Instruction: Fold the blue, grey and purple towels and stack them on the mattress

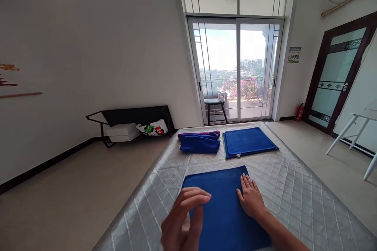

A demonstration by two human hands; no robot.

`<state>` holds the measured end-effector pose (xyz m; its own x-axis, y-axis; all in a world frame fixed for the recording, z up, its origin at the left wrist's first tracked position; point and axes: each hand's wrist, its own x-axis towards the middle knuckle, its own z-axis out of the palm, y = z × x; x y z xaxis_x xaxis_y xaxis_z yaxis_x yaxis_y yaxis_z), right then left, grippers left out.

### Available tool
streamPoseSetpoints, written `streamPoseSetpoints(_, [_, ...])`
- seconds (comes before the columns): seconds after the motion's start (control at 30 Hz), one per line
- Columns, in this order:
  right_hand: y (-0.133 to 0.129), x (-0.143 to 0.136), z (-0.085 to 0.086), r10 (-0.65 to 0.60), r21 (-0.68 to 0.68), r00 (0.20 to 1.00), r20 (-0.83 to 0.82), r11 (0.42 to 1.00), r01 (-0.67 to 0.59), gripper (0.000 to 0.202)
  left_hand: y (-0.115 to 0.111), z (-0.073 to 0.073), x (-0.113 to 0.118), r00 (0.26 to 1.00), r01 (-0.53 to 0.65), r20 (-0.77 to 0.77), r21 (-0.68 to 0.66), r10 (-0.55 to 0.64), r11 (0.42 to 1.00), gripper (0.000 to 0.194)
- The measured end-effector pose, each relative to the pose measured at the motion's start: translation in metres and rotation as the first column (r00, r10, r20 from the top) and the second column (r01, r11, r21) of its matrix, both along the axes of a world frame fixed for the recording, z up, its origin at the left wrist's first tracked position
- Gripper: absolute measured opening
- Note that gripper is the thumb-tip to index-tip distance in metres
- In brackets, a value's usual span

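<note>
Blue cloth (pixel 224 208): spread on the silver quilted mattress (pixel 294 184), roughly midway between its left and right edges, nearer the viewer than the two items by the far edge. Mattress's near edge out of view.

Right hand (pixel 252 200): palm down, fingers extended and nearly together, thumb angled out; rests along the cloth's right side, partly over that border. Nothing pinched.

Left hand (pixel 183 217): in front of the cloth's left side, fingers curled, gap between thumb and forefinger. Nothing visible in the gap; appears raised, though contact lower down cannot be told.

Toward the far edge: a folded bundle (pixel 200 144) by the far left corner; a flat folded piece (pixel 250 141) by the far right corner, a little apart from it.

Judgement: step in hand looks like smoothing. Best to keep the right palm flat as anchor, lay the left palm down too, and stroke outward toward the mattress's left edge with light, even pressure. Risk: quilting gives underneath, so pushing hard could drag the border askew or raise creases.
</note>
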<state>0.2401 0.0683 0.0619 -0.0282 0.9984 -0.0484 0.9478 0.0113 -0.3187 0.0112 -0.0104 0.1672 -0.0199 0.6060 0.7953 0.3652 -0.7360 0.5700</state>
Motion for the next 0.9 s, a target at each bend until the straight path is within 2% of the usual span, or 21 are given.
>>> streamPoseSetpoints(0.03, [0.000, 0.000, 0.000, 0.000, 0.000, 1.000, 0.003, 1.000, 0.000, 0.065, 0.016, -0.002, 0.011, 0.997, 0.027, -0.073, -0.058, -0.031, 0.998, 0.022])
streamPoseSetpoints(0.1, [0.000, 0.000, 0.001, 0.003, -0.003, 1.000, 0.011, 1.000, -0.003, 0.065, 0.045, -0.016, 0.028, 0.967, 0.046, -0.237, -0.203, -0.095, 0.978, 0.025])
streamPoseSetpoints(0.23, [0.000, 0.000, 0.002, 0.007, -0.003, 1.000, 0.011, 1.000, -0.007, 0.066, 0.082, -0.075, 0.048, 0.846, -0.056, -0.509, -0.379, -0.158, 0.924, 0.030])
streamPoseSetpoints(0.3, [0.002, 0.000, 0.000, 0.004, -0.001, 1.000, 0.006, 1.000, -0.004, 0.066, 0.092, -0.103, 0.056, 0.758, -0.113, -0.630, -0.382, -0.169, 0.917, 0.033])
streamPoseSetpoints(0.37, [0.004, 0.000, -0.003, 0.001, -0.001, 1.000, 0.006, 1.000, -0.001, 0.066, 0.099, -0.124, 0.064, 0.672, -0.154, -0.725, -0.339, -0.153, 0.928, 0.039])
streamPoseSetpoints(0.43, [0.005, 0.001, -0.006, -0.001, -0.002, 1.000, 0.015, 1.000, 0.001, 0.067, 0.105, -0.138, 0.070, 0.600, -0.183, -0.789, -0.296, -0.131, 0.938, 0.047])
streamPoseSetpoints(0.5, [0.006, 0.001, -0.008, 0.003, -0.001, 1.000, 0.028, 1.000, -0.003, 0.067, 0.111, -0.144, 0.069, 0.556, -0.216, -0.823, -0.280, -0.118, 0.935, 0.052])
streamPoseSetpoints(0.6, [0.004, 0.002, -0.008, 0.010, 0.010, 0.999, 0.042, 1.000, -0.011, 0.067, 0.119, -0.144, 0.047, 0.531, -0.324, -0.843, -0.293, -0.084, 0.900, 0.057])
streamPoseSetpoints(0.77, [-0.002, 0.001, -0.002, 0.009, -0.009, 0.999, 0.052, 1.000, -0.008, 0.067, 0.131, -0.145, -0.025, 0.495, -0.556, -0.869, -0.292, 0.028, 0.779, 0.067])
streamPoseSetpoints(0.83, [-0.001, 0.000, 0.002, 0.005, -0.025, 0.998, 0.069, 1.000, -0.004, 0.067, 0.134, -0.151, -0.047, 0.489, -0.601, -0.868, -0.261, 0.089, 0.755, 0.072])
streamPoseSetpoints(0.9, [0.004, 0.000, 0.007, 0.008, -0.048, 0.996, 0.091, 0.999, -0.003, 0.067, 0.135, -0.158, -0.058, 0.490, -0.616, -0.862, -0.233, 0.133, 0.752, 0.076])
